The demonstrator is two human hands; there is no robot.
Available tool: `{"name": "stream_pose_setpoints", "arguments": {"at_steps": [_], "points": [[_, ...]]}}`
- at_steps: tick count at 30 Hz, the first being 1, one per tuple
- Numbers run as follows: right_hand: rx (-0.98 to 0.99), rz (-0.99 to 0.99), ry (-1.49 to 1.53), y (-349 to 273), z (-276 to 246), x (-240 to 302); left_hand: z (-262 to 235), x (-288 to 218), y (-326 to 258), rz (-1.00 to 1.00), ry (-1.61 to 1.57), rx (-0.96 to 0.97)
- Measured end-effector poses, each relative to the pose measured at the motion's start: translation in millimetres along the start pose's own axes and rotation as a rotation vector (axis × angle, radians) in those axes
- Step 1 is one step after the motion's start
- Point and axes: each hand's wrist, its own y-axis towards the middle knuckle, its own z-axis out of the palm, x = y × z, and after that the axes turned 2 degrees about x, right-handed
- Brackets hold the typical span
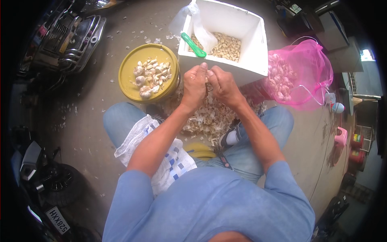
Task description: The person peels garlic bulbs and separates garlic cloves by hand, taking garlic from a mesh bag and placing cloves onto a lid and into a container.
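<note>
My left hand (194, 85) and my right hand (224, 85) meet in front of the white foam box (225, 68), thumbs up and fingers curled tightly. Whatever they pinch between them is mostly hidden and too small to name. Below them a heap of dry garlic skins (205, 115) lies between my legs. On my left, garlic bulbs and loose cloves (155, 74) rest on a round yellow lid (128, 80). Inside the box are many peeled garlic cloves (227, 47). A pink mesh bag (310, 76) on my right holds whole garlic bulbs (281, 76).
A green-handled tool (193, 44) and a clear plastic bag (201, 30) hang over the box's left rim. A patterned white cloth (139, 135) covers my left thigh. Motorcycle parts (80, 44) stand at the far left, a pink stool (341, 136) at the right. Skin scraps dot the floor.
</note>
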Motion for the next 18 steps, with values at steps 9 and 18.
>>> {"name": "stream_pose_setpoints", "arguments": {"at_steps": [9, 18], "points": [[0.078, -0.052, -0.190, -4.3, -0.3, -4.1, -0.3, -12.2, -3.1, -0.339, -0.194, 0.074], [0.003, 0.153, 0.101, -3.7, 19.1, -2.7, -0.9, 9.1, 5.1, -0.193, -0.192, -0.104]]}}
